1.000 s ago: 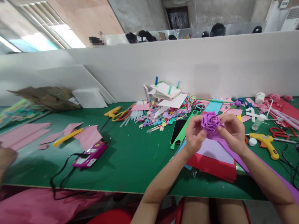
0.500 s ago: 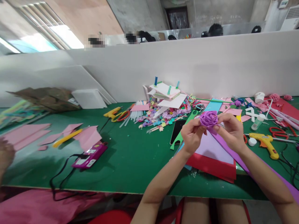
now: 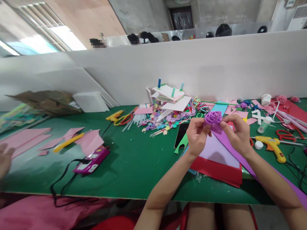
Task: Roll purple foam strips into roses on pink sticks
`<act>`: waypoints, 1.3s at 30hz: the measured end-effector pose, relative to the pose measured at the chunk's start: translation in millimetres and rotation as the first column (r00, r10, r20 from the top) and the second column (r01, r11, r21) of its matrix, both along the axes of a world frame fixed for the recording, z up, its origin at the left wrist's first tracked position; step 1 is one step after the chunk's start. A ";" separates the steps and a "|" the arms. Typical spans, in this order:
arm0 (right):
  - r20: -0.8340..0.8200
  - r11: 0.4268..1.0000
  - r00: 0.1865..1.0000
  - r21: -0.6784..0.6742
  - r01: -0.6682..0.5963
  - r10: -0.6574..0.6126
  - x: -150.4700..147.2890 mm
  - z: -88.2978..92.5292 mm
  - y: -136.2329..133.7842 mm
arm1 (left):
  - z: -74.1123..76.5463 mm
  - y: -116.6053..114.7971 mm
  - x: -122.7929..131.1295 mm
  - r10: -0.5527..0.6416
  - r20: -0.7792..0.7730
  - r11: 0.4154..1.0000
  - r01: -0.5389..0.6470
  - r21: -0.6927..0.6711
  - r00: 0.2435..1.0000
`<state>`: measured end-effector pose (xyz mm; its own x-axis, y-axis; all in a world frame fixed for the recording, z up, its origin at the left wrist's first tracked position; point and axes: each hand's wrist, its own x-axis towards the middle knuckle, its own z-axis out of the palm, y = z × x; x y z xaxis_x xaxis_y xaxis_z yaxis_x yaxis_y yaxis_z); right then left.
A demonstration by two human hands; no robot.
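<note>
A purple paper rose [image 3: 213, 117] with coiled petals is held up above the table between my two hands. My left hand [image 3: 198, 135] pinches its left side with thumb and fingers. On the other side, my right hand [image 3: 236, 132] grips the rose's right edge between thumb and forefinger. A loose flap of paper hangs below the bloom. Under my hands lie a lilac sheet [image 3: 213, 151], red sheets [image 3: 220, 174] and a long purple paper strip [image 3: 230, 148].
Right of my hands lie a yellow glue gun [image 3: 272, 145], red-handled scissors [image 3: 285, 135] and a small bottle [image 3: 264, 125]. A heap of small craft flowers [image 3: 170, 119] is at the back. At far left, a co-worker's hand [image 3: 5, 159] hovers near pink sheets [image 3: 28, 137].
The rose has risen slightly and tilted in my fingers, showing more of the paper below it. At far left, the co-worker's hand has lowered a little and opened.
</note>
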<state>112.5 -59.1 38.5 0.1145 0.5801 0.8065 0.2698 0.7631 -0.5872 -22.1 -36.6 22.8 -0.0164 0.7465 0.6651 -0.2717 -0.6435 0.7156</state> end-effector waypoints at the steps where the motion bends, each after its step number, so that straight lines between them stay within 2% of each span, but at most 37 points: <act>1: -0.003 1.000 1.000 -0.007 -0.010 0.010 0.2 -0.6 1.3 | -0.3 0.6 -0.4 -0.012 -0.005 1.000 0.012 -0.009 1.000; 4: -0.036 0.996 0.998 -0.061 -0.060 0.057 0.9 -2.9 4.6 | -1.3 2.5 -2.5 -0.060 -0.010 0.997 0.059 -0.041 0.998; 8: -0.090 0.992 0.993 -0.094 -0.079 0.070 1.2 -4.6 5.4 | -1.5 3.7 -6.1 -0.181 -0.015 0.981 0.179 -0.080 0.983; 13: -0.066 1.000 0.998 -0.007 -0.003 0.003 1.8 -4.0 2.7 | 0.7 4.2 -10.3 -0.348 -0.020 0.929 0.342 -0.144 0.937; 16: -0.028 0.991 0.995 0.090 0.100 -0.097 2.3 -4.9 3.9 | 4.3 2.7 -12.0 -0.424 -0.046 0.896 0.412 -0.168 0.904; 18: -0.009 0.970 0.987 0.183 0.160 -0.161 2.6 -6.6 6.1 | 8.3 0.1 -12.0 -0.384 -0.090 0.915 0.366 -0.170 0.919; 20: 0.003 0.954 0.983 0.242 0.178 -0.184 2.8 -9.0 8.7 | 12.1 -3.2 -11.1 -0.297 -0.173 0.949 0.271 -0.160 0.939; 23: -0.002 0.968 0.990 0.205 0.141 -0.144 2.7 -13.7 11.5 | 13.1 -6.3 -8.2 -0.160 -0.278 0.984 0.132 -0.115 0.947; 25: -0.038 0.985 0.994 0.137 0.109 -0.105 2.4 -16.6 12.8 | 10.0 -6.4 -6.2 -0.098 -0.246 0.992 0.076 -0.097 0.964; 28: -0.102 0.996 0.993 0.069 0.063 -0.056 1.5 -18.1 13.9 | 3.9 -4.3 -5.1 -0.081 -0.157 0.994 0.068 -0.087 0.984; 33: -0.166 1.000 0.986 0.021 -0.021 0.024 -0.5 -13.6 12.4 | 0.3 0.2 -6.2 -0.045 -0.194 0.999 0.041 -0.023 0.980; 36: -0.170 0.999 0.985 0.018 -0.029 0.032 -1.4 -10.4 10.4 | 0.6 2.5 -5.8 -0.077 -0.178 0.997 0.078 -0.005 0.981; 39: -0.153 1.000 0.988 0.021 -0.004 0.008 -1.6 -8.9 8.9 | 0.9 2.9 -5.3 -0.045 -0.197 0.999 0.041 -0.025 0.979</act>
<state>110.9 -50.2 29.6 0.2341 0.5644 0.7916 0.1732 0.7770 -0.6052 -27.5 -33.6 23.7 0.1462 0.7575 0.6363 -0.1508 -0.6186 0.7711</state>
